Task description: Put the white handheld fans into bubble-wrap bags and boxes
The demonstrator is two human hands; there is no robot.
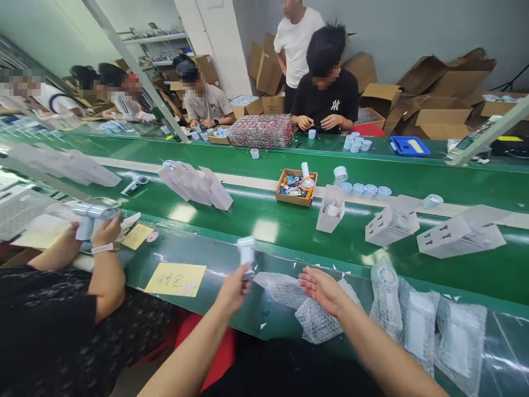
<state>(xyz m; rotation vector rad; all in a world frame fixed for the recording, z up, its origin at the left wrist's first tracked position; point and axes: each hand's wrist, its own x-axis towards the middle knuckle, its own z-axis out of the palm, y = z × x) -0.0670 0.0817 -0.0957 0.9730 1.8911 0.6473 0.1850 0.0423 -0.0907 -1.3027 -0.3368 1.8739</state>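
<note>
My left hand (pixel 235 288) is closed around the lower end of a pale blue and white device (pixel 247 255), held upright above the near table edge. My right hand (pixel 320 288) is apart from it, fingers spread and holding nothing, above sheets of bubble wrap (pixel 317 320). Another flattened piece of bubble wrap (pixel 281 289) lies between my two hands. To the right of my right forearm are several bubble-wrapped devices (pixel 419 325) side by side on the green table (pixel 177 248).
Open white boxes (pixel 390 225) stand on the green conveyor (pixel 264 229), with a cardboard tray of small parts (pixel 296 187) behind. A yellow paper (pixel 176 279) lies left. A neighbouring person's hands (pixel 105 229) hold similar devices. Other people sit across the line.
</note>
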